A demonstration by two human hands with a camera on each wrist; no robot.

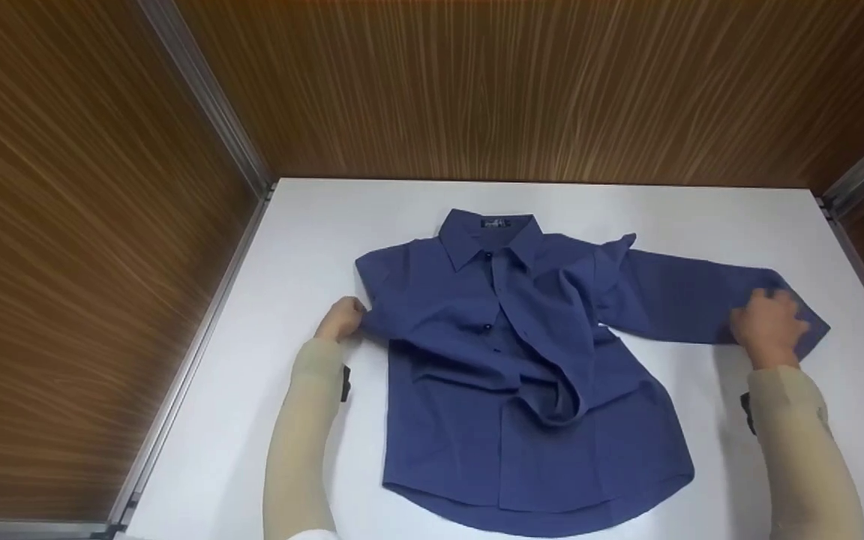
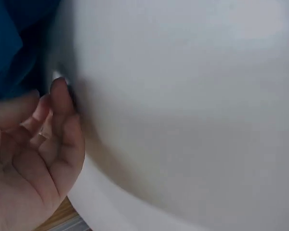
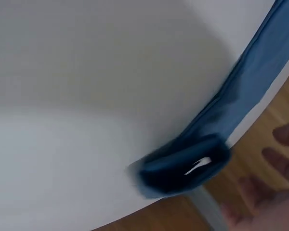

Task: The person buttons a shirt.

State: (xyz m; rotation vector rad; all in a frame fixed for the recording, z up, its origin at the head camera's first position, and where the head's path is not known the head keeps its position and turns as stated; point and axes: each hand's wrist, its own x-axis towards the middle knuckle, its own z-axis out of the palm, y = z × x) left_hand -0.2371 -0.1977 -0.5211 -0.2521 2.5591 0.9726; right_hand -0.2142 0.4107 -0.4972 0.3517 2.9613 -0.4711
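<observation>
A dark blue button-up shirt [image 1: 447,435] lies front up on the white table, its collar at the far side. My left hand [image 1: 342,319] is at the shirt's left edge with its fingers curled, pinching a fold of the cloth; creases run from there across the front. In the left wrist view the left hand [image 2: 43,149] partly hides the blue cloth [image 2: 5,43]. One sleeve [image 1: 687,296] stretches out to the right. Over its end is my right hand [image 1: 769,326], fingers spread. The right wrist view has the cuff [image 3: 183,168] gaping, with the right hand [image 3: 269,192] apart from it.
A white table [image 1: 267,247] bears the shirt. Wood-grain panels stand at the back [image 1: 522,90] and on the left [image 1: 87,262], with a metal rail [image 1: 199,337] along the table's left edge. Another panel and rail rise at the far right.
</observation>
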